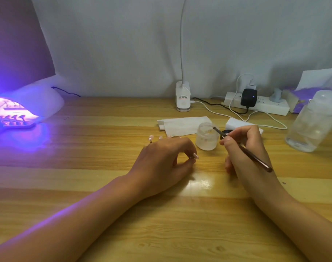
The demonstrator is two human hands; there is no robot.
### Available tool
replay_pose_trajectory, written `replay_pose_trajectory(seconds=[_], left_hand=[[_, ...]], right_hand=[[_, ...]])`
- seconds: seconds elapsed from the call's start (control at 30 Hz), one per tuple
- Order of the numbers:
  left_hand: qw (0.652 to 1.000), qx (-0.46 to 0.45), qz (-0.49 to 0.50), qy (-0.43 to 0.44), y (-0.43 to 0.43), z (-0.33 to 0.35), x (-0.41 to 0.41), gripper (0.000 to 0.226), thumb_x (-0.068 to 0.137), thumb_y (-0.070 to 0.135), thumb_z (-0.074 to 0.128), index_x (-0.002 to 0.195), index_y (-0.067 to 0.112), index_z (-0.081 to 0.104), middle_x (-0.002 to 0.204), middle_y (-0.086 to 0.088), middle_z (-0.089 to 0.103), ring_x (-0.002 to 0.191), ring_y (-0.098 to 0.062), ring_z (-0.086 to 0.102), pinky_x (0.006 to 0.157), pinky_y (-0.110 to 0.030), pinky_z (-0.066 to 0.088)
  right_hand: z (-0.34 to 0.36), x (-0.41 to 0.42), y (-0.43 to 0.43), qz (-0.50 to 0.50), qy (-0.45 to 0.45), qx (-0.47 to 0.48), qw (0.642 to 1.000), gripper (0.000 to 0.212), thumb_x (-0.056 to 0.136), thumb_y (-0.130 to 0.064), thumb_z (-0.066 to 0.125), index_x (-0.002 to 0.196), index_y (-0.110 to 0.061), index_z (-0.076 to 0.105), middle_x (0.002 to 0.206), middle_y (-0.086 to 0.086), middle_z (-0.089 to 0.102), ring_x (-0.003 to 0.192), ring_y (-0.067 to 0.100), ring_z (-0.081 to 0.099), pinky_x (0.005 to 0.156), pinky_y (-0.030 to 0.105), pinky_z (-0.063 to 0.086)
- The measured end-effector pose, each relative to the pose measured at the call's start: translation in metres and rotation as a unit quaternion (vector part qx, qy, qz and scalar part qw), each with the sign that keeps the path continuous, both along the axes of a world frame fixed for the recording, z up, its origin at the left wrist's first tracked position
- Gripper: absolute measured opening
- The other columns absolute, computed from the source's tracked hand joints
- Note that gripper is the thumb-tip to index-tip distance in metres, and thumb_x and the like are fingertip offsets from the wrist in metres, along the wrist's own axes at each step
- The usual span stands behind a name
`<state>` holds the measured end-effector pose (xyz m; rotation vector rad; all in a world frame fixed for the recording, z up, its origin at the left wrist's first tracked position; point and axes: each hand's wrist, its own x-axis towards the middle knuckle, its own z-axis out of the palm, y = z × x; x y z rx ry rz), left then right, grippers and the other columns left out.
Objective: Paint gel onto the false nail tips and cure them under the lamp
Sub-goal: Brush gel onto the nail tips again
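Item: gel brush [255,158], pinched between thumb and fingers of the right hand [250,140]. Its long axis runs from 4 o'clock to 10 o'clock, handle end at 4, bristles pointing to 10 and meeting the rim of the open frosted gel jar [206,138]. Item: false nail tips [151,137], a row showing at 11 o'clock of the left hand [167,157]. That hand's fingers are curled, thumb and forefinger pressed together, seemingly on the tips' stems, though the contact is hidden. Item: curing lamp [38,103], at 9 o'clock on the wooden table [104,186], lit violet, with further tips [14,118] standing inside. Status, as judged: one batch is curing and the brush is loading. Painting and curing the row in hand remain.
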<state>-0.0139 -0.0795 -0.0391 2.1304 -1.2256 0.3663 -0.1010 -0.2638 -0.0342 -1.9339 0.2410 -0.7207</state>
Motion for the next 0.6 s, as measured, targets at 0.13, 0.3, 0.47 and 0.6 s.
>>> replay_pose_trajectory(seconds=[0.13, 0.3, 0.47, 0.6], left_hand=[[0.999, 0.024, -0.034, 0.016, 0.0011, 0.0013, 0.0022, 0.01, 0.087, 0.034, 0.063, 0.095, 0.038, 0.059, 0.095, 0.022, 0.066, 0.065, -0.004, 0.051, 0.066, -0.029, 0.049], [0.999, 0.029, -0.036, 0.027, 0.0014, 0.0007, 0.0028, 0.012, 0.088, 0.029, 0.065, 0.095, 0.037, 0.059, 0.094, 0.023, 0.064, 0.065, -0.006, 0.053, 0.064, -0.032, 0.05], [0.998, 0.032, -0.038, 0.029, 0.001, 0.0007, 0.0028, 0.012, 0.088, 0.029, 0.064, 0.094, 0.037, 0.058, 0.093, 0.024, 0.063, 0.065, -0.006, 0.052, 0.064, -0.032, 0.049], [0.998, 0.035, -0.039, 0.03, 0.0012, 0.0005, 0.0022, 0.013, 0.088, 0.028, 0.065, 0.094, 0.038, 0.058, 0.09, 0.025, 0.062, 0.064, -0.005, 0.053, 0.063, -0.032, 0.05]], right_hand=[[0.0002, 0.0003, -0.0003, -0.002, 0.005, -0.007, 1.0, 0.007, 0.096, -0.026, 0.055, 0.097, -0.028, 0.048, 0.085, 0.0, 0.06, 0.054, 0.005, 0.058, 0.048, 0.017, 0.047], [0.0007, 0.0, 0.001, -0.004, 0.005, -0.008, 1.0, 0.007, 0.096, -0.028, 0.056, 0.095, -0.027, 0.049, 0.082, 0.0, 0.06, 0.056, 0.004, 0.057, 0.048, 0.015, 0.045], [0.0009, 0.001, -0.0018, -0.011, 0.008, -0.008, 1.0, 0.007, 0.095, -0.032, 0.057, 0.095, -0.03, 0.05, 0.083, -0.004, 0.06, 0.069, 0.011, 0.056, 0.06, 0.029, 0.042], [0.0021, 0.0013, -0.0037, -0.018, 0.01, 0.016, 1.0, 0.006, 0.094, -0.033, 0.055, 0.092, -0.032, 0.05, 0.091, -0.003, 0.066, 0.059, 0.008, 0.057, 0.053, 0.031, 0.046]])
